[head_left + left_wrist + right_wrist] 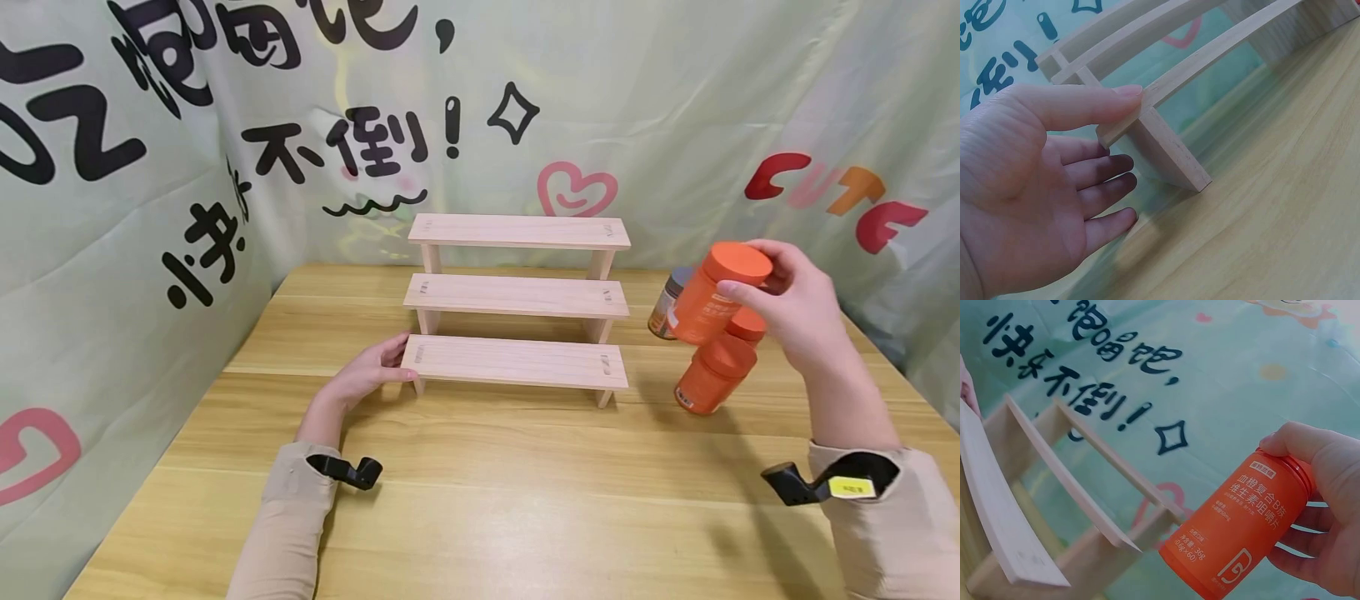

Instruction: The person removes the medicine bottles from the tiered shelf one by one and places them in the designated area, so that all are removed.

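A three-step wooden display shelf (516,295) stands on the table. My left hand (367,371) pinches the left end of its lowest step, thumb at the front corner; the other fingers spread beside the leg (1169,150). To the right of the shelf, my right hand (802,300) grips an orange vitamin bottle (708,300) near its lid, holding it tilted above the table. In the right wrist view the white-printed label of the vitamin bottle (1241,519) faces the camera. Below it stands another orange bottle (715,372), partly covering one more orange-lidded bottle (747,321).
A small bottle with a grey lid (663,315) stands behind the held bottle, partly hidden by it. A printed cloth backdrop (675,100) hangs behind and left of the wooden table (487,500). Both wrists wear black camera bands.
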Action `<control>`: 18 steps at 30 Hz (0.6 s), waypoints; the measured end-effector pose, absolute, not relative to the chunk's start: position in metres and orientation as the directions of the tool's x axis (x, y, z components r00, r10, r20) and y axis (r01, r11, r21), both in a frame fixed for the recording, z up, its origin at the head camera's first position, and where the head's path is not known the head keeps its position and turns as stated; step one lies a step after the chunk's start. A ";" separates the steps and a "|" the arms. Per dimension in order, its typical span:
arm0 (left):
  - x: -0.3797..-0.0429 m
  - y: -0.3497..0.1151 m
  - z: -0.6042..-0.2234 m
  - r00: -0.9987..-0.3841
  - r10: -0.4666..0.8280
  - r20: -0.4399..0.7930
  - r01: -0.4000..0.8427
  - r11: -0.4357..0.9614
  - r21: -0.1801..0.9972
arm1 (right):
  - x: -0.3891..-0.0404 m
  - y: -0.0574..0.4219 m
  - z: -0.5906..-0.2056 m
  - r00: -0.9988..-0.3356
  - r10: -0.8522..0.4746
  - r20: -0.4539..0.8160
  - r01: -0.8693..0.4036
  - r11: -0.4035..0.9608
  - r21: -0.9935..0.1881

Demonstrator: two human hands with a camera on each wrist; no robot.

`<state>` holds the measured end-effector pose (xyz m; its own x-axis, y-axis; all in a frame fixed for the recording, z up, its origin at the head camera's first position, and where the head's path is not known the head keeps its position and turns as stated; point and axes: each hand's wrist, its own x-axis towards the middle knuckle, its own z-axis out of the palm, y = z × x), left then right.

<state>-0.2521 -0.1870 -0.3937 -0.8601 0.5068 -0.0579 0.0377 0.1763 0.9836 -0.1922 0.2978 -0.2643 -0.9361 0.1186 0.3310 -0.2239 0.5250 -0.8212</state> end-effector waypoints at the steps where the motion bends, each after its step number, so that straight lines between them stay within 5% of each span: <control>1: -0.252 -0.187 -0.394 -0.860 0.507 -0.058 0.039 0.179 0.983 | -0.191 0.302 -0.264 -0.935 0.131 0.329 -0.214 0.530 -0.821; 18: -0.252 -0.187 -0.393 -0.863 0.501 -0.070 0.047 0.217 0.975 | -0.168 0.366 -0.276 -0.873 0.347 0.343 -0.092 0.573 -0.814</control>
